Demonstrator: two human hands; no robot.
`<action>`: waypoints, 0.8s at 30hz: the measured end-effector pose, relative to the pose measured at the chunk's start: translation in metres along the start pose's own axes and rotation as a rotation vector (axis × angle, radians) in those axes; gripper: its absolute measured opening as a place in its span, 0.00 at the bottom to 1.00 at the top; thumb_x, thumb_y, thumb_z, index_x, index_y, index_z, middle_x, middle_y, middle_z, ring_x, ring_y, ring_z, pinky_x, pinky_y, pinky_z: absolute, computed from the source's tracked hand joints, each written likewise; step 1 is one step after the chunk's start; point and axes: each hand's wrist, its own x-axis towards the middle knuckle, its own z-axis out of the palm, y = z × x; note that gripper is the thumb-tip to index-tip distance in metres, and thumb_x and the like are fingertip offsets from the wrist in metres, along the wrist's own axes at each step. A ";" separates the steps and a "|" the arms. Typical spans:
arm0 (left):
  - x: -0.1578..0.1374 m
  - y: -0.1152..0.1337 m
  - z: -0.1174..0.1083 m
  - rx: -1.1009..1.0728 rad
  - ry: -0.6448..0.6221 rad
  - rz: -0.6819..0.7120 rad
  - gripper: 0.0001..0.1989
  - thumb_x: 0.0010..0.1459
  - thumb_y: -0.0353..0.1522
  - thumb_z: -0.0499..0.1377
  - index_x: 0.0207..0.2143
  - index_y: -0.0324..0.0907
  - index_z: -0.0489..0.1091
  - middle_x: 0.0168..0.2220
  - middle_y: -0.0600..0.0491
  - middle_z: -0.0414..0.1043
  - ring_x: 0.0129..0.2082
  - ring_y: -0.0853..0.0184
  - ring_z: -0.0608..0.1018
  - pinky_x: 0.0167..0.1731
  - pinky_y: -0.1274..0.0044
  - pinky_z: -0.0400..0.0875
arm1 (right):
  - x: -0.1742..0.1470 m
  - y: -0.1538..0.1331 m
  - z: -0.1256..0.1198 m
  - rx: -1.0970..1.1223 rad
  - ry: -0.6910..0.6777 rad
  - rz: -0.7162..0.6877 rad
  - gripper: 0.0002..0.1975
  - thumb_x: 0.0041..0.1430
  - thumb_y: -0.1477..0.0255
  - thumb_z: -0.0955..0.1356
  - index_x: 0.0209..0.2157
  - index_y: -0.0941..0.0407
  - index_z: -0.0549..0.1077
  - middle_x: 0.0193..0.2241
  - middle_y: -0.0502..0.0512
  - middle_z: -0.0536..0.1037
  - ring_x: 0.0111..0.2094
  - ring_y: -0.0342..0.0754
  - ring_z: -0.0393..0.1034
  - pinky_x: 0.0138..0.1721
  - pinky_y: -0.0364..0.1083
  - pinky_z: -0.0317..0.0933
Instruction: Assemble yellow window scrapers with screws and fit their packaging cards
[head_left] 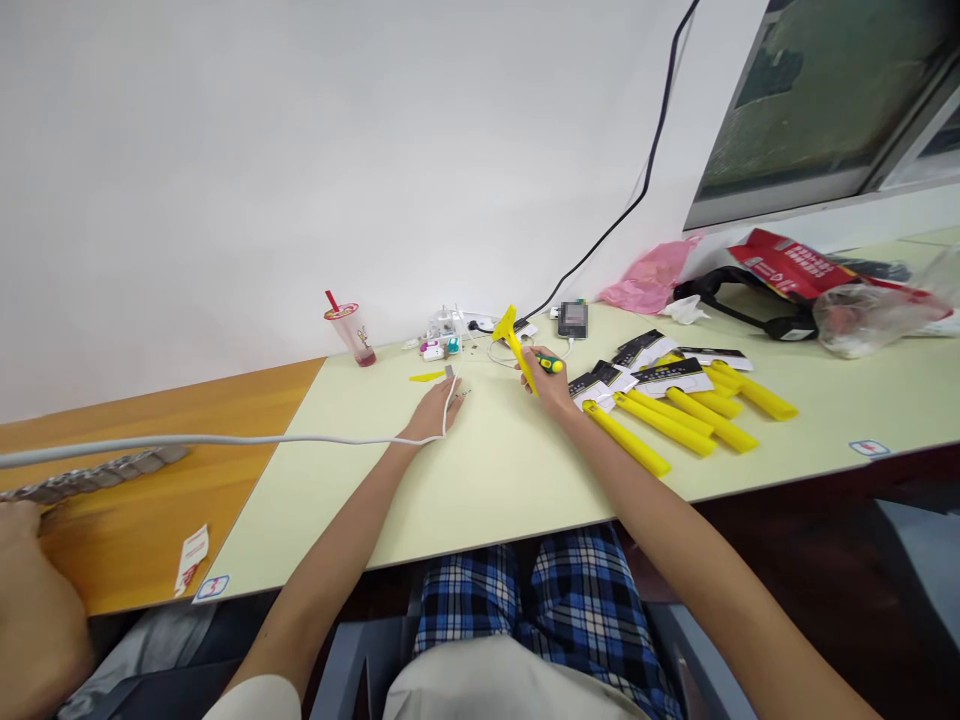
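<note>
In the head view, the right hand [553, 388] was closed around a bright yellow plastic scraper with a flared head [513, 338] and also held a green-and-yellow screwdriver handle [551, 365]. The scraper stood tilted above the pale green desk [480, 480], toward its far edge. The left hand [433, 410] lay low over the desk, left of the scraper, its fingertips near a small grey flat piece [450, 371]; whether it gripped anything could not be told. A thin yellow strip [427, 377] lay just beyond that hand. Carded yellow plastic handles [667, 425] were heaped toward the desk's right edge. The scraper looked light, stiff and smooth, perhaps slightly slippery; the narrow shank below its head seemed the surest hold.
</note>
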 end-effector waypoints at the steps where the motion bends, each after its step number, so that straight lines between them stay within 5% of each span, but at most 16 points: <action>1: 0.000 0.002 0.000 -0.012 0.016 0.007 0.27 0.76 0.43 0.53 0.70 0.40 0.71 0.73 0.39 0.71 0.74 0.50 0.72 0.76 0.57 0.64 | 0.001 0.001 0.000 0.004 0.009 0.010 0.33 0.54 0.37 0.77 0.40 0.52 0.77 0.31 0.52 0.82 0.21 0.42 0.70 0.17 0.40 0.60; 8: 0.015 0.018 0.003 -0.017 0.114 -0.056 0.19 0.71 0.42 0.62 0.58 0.42 0.77 0.58 0.40 0.79 0.61 0.50 0.79 0.68 0.56 0.71 | -0.001 0.003 0.000 -0.021 0.010 0.008 0.32 0.55 0.38 0.78 0.40 0.53 0.78 0.30 0.53 0.82 0.20 0.42 0.69 0.16 0.40 0.60; 14: 0.041 0.015 -0.010 -0.125 -0.030 -0.137 0.10 0.64 0.39 0.67 0.41 0.42 0.79 0.44 0.43 0.81 0.48 0.51 0.82 0.58 0.58 0.75 | -0.003 0.002 0.000 -0.040 0.005 0.000 0.30 0.56 0.39 0.78 0.39 0.52 0.78 0.30 0.52 0.82 0.20 0.41 0.69 0.16 0.40 0.60; 24: 0.051 0.013 -0.025 -0.206 -0.168 -0.120 0.09 0.64 0.38 0.65 0.39 0.42 0.78 0.44 0.43 0.83 0.45 0.53 0.84 0.50 0.63 0.80 | 0.002 -0.003 0.003 0.210 -0.001 0.217 0.33 0.50 0.40 0.82 0.36 0.52 0.73 0.30 0.51 0.80 0.19 0.40 0.65 0.13 0.40 0.56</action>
